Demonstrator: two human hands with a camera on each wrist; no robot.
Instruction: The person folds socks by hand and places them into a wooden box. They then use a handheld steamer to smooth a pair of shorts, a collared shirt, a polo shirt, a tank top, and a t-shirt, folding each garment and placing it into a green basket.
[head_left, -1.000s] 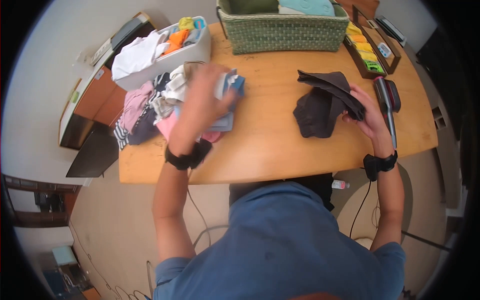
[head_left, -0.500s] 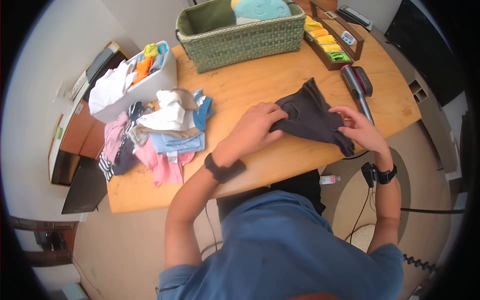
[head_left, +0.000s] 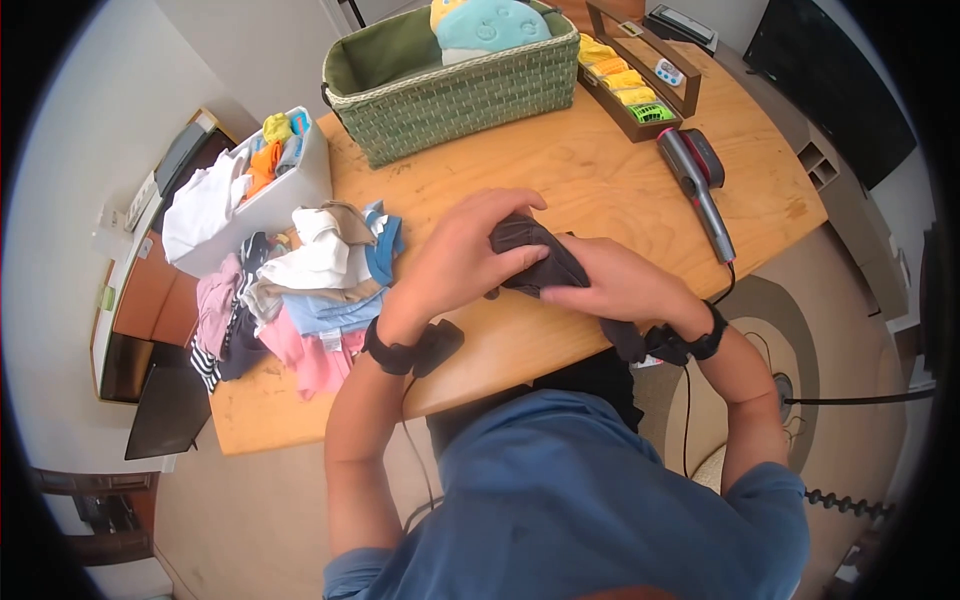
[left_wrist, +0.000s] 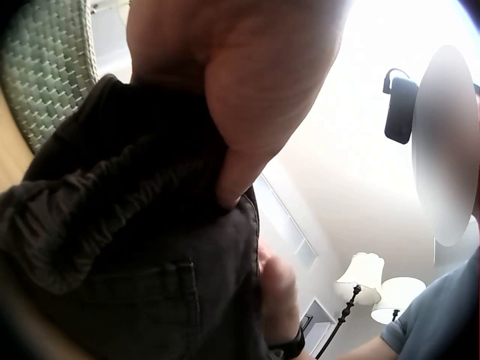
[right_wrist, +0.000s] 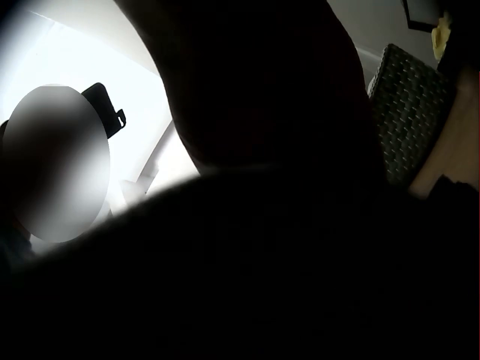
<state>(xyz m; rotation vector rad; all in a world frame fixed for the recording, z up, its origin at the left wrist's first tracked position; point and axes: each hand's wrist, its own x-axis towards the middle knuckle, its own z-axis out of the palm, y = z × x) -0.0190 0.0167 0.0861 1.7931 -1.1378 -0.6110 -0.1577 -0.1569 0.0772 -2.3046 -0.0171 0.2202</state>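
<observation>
A pair of dark pants point(head_left: 516, 232) is bunched between the two hands over the front of the table. The left hand point(head_left: 455, 255) grips it from the left, thumb on top. From the other side the right hand point(head_left: 625, 280) holds it, and a loose end of the cloth hangs below that wrist. In the left wrist view, the pants point(left_wrist: 142, 277) show a gathered elastic band and a stitched pocket, with the left thumb point(left_wrist: 236, 176) pressed on their edge. Dark cloth fills most of the right wrist view, hiding the right fingers.
Left on the wooden table point(head_left: 470, 365) lies a clothes pile point(head_left: 320, 290), beside a white bin point(head_left: 285, 195) of clothes. A green woven basket point(head_left: 460, 115) stands at the back. Farther right are a box with yellow packets point(head_left: 635, 95) and a grey handheld appliance point(head_left: 695, 185) with a cord.
The left hand has come from the clothes pile to the dark pants. Both hands have drawn together, and the pants went from spread out to bunched. The head view has shifted.
</observation>
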